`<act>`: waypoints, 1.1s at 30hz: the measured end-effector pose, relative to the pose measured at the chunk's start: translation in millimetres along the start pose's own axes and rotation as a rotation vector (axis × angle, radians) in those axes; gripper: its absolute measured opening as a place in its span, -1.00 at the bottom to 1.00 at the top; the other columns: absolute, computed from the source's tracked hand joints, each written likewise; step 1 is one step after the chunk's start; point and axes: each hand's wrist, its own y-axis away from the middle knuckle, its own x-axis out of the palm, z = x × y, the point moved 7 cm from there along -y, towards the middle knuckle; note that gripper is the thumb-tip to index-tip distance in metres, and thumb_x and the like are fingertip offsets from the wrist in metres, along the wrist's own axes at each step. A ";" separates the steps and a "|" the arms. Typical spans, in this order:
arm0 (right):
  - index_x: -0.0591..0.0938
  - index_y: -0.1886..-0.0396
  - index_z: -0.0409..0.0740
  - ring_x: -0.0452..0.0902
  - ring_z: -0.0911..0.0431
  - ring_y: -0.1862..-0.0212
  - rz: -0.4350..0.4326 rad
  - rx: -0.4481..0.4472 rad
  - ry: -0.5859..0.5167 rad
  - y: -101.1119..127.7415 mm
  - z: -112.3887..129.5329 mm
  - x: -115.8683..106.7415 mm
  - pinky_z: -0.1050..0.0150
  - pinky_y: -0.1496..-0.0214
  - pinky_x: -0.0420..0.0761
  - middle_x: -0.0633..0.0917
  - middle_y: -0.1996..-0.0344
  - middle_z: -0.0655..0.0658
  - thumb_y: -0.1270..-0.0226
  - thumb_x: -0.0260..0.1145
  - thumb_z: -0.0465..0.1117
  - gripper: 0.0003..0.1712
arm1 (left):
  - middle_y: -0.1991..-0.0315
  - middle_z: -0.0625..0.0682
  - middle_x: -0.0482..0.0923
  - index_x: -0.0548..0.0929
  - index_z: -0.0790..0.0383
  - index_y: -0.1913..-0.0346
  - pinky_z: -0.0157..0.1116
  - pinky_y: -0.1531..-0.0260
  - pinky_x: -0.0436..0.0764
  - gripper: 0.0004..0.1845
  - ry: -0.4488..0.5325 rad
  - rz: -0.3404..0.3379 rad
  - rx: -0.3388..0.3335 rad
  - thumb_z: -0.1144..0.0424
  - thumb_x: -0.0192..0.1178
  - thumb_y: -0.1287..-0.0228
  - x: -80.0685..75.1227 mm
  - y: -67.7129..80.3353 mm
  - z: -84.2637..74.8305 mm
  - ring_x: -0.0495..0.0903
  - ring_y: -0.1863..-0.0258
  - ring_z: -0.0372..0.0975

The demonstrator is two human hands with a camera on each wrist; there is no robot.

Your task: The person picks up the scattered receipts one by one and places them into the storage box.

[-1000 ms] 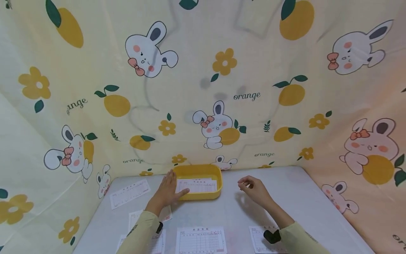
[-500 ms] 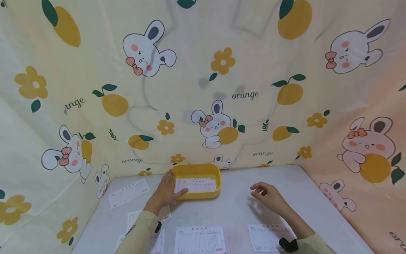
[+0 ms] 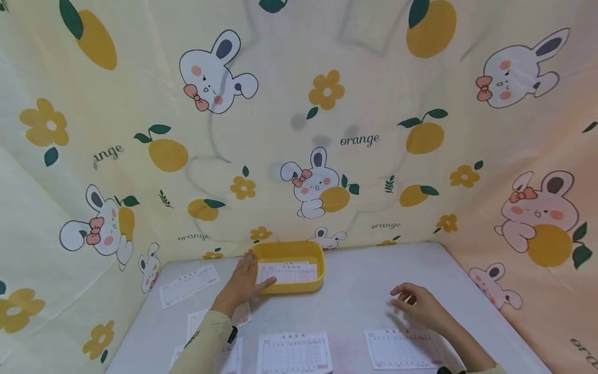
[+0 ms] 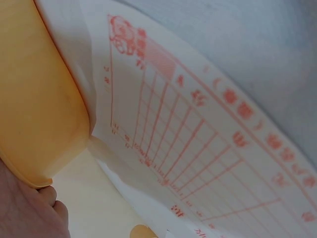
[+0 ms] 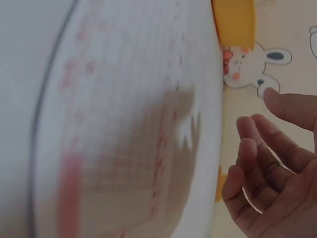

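Note:
A yellow tray (image 3: 319, 259) stands at the back of the white table (image 3: 355, 306), with printed paper slips (image 3: 287, 271) inside. My left hand (image 3: 246, 279) lies flat against the tray's left edge, fingers straight, thumb on the near rim. My right hand (image 3: 420, 305) hovers with loosely curled fingers and holds nothing, just above a printed form (image 3: 397, 348) at the front right. The right wrist view shows those fingers (image 5: 262, 183) relaxed over that form (image 5: 133, 139). The left wrist view shows the tray's wall (image 4: 39, 109) and a form (image 4: 208, 148) close up.
More printed forms lie on the table: one at the front middle (image 3: 294, 353), one at the back left (image 3: 188, 284), others under my left forearm (image 3: 201, 324). A cartoon rabbit-and-orange curtain (image 3: 327, 130) walls in the table at the back and both sides.
My right hand has drawn back from beside the tray toward the front right, ending over the form there. The left hand has stayed on the tray.

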 end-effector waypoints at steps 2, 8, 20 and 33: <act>0.71 -0.02 -0.29 0.55 0.18 0.38 0.007 0.024 0.007 4.6 -4.6 -2.3 0.33 0.36 0.59 0.65 0.36 -0.03 -0.47 0.49 -0.21 -0.72 | -0.75 0.34 -0.36 -0.13 0.51 -0.69 0.08 -0.70 -0.18 0.21 -0.010 0.001 -0.005 -0.43 0.08 -0.51 -0.4 -0.4 0.3 -0.29 -0.75 0.15; 0.71 -0.01 -0.24 0.50 0.16 0.35 0.041 0.096 0.035 19.6 -20.4 -7.9 0.33 0.39 0.56 0.63 0.34 -0.03 -0.46 0.50 -0.17 -0.72 | -0.75 0.35 -0.33 -0.11 0.52 -0.69 0.09 -0.70 -0.19 0.25 -0.003 0.010 -0.006 -0.48 0.07 -0.47 -1.3 0.2 -0.5 -0.29 -0.75 0.15; 0.67 -0.15 -0.25 0.48 0.07 0.19 0.115 0.134 0.090 35.0 -43.1 -19.2 0.30 0.22 0.54 0.63 0.16 -0.09 -0.29 0.63 -0.12 -0.47 | -0.76 0.33 -0.31 -0.11 0.49 -0.70 0.10 -0.70 -0.17 0.24 -0.003 0.010 -0.031 -0.47 0.09 -0.47 -0.4 -0.4 0.3 -0.28 -0.75 0.15; 0.61 -0.24 -0.14 0.41 -0.02 0.03 0.181 0.250 0.152 43.1 -58.1 -14.5 0.08 0.05 0.54 0.53 0.02 -0.15 -0.04 0.75 0.07 -0.17 | -0.76 0.32 -0.31 -0.10 0.48 -0.70 0.10 -0.70 -0.17 0.21 -0.007 0.011 -0.028 -0.42 0.12 -0.49 0.1 -0.5 -1.3 -0.29 -0.75 0.15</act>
